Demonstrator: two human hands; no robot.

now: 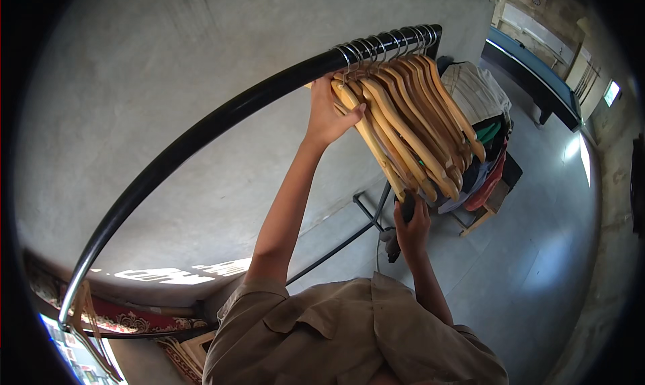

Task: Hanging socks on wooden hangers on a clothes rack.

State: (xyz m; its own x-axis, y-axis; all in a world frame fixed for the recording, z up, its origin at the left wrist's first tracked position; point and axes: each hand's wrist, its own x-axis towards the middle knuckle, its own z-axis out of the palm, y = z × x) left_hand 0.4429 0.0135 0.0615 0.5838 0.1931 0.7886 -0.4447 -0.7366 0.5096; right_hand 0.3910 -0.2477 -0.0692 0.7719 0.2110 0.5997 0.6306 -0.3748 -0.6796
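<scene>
Several wooden clothes hangers point(403, 118) hang bunched by metal hooks near the far end of a black metal clothes rail point(216, 118). My left hand point(330, 115) reaches up to the nearest hanger point(379, 150), just below the rail. Its thumb rests on the wood, and the fingers are mostly hidden behind. Lower down, my right hand point(414, 229) grips a small black object point(407, 207) at the lower end of that hanger. I cannot tell what the object is, though it appears to touch the wood.
A pile of clothes point(478, 98) lies on a wooden stand point(484, 216) beyond the hangers. The rack's lower bars point(342, 244) cross near the grey floor point(509, 279). A pool table point(534, 77) stands at the far right. More hangers point(90, 334) hang at the rail's near end, beside patterned red fabric point(136, 319).
</scene>
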